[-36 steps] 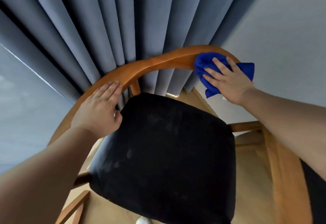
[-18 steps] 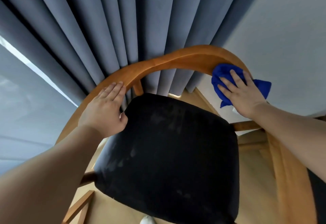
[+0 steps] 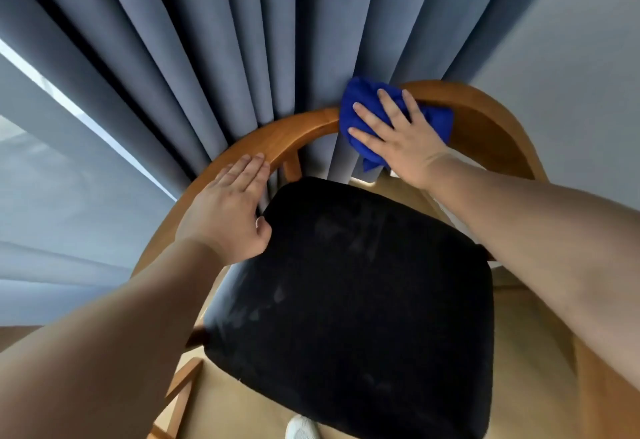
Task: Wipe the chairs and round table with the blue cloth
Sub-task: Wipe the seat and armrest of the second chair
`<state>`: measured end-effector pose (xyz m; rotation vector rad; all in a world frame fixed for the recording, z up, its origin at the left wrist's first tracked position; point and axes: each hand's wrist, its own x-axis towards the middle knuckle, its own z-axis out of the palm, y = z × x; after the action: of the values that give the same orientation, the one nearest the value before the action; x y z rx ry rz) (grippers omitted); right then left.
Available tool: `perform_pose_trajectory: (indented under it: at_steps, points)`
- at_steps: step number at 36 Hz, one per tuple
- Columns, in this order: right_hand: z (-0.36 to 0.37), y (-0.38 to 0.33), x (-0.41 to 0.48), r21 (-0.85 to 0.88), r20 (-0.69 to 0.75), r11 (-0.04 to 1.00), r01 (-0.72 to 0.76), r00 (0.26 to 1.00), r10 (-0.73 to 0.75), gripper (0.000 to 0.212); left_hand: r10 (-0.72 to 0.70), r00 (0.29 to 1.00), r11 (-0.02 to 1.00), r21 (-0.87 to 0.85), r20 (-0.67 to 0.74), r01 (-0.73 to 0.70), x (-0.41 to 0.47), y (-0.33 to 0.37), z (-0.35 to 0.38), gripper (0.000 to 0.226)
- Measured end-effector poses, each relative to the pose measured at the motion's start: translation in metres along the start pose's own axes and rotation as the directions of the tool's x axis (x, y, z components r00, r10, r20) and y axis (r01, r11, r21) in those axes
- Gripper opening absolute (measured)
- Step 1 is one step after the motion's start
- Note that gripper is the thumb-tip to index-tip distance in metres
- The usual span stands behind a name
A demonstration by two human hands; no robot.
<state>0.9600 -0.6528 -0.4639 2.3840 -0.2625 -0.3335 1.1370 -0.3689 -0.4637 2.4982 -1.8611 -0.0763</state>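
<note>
Risk at the crest of the curved wooden chair rail (image 3: 304,129): right hand (image 3: 403,142), fingers splayed flat, presses the bunched blue cloth (image 3: 360,106) just beside grey pleated curtain (image 3: 242,40) folds that could snag it, left hand (image 3: 225,212), fingers straight, steadying the rail.

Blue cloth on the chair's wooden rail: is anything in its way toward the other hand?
Nothing lies on the bare rail between the blue cloth, pressed under the right hand, and the left hand. Only that left hand, resting flat on the rail, would block the wipe further along.
</note>
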Motion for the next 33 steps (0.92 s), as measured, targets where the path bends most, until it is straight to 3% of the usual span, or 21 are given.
perform_pose_trajectory:
  at_steps: [3, 7, 14, 24, 33]
  points:
    - [0.007, 0.015, -0.014, -0.075, 0.028, 0.996, 0.048, 0.999, -0.046, 0.091, 0.004, 1.0, 1.0, -0.014, -0.009, -0.005, 0.0, -0.001, -0.001, 0.083]
    - [0.021, 0.034, -0.049, -0.144, 0.17, 0.989, 0.039, 0.985, -0.014, 0.083, 0.001, 1.0, 1.0, 0.006, 0.011, -0.001, 0.001, -0.002, 0.0, 0.086]
    - [0.044, 0.041, -0.122, -0.175, 0.442, 0.984, -0.029, 0.891, 0.105, 0.082, -0.008, 1.0, 1.0, 0.012, 0.009, 0.008, 0.002, -0.001, 0.002, 0.086]
    - [0.033, 0.029, -0.211, 0.055, 0.583, 0.972, -0.229, 0.797, 0.155, 0.081, -0.022, 0.999, 0.998, -0.053, 0.043, 0.025, 0.002, 0.005, -0.007, 0.082]
    - [-0.03, 0.013, -0.216, 0.314, 0.512, 0.888, -0.337, 0.847, 0.141, 0.085, -0.015, 1.0, 0.995, -0.104, -0.027, 0.012, -0.009, 0.019, -0.02, 0.068]
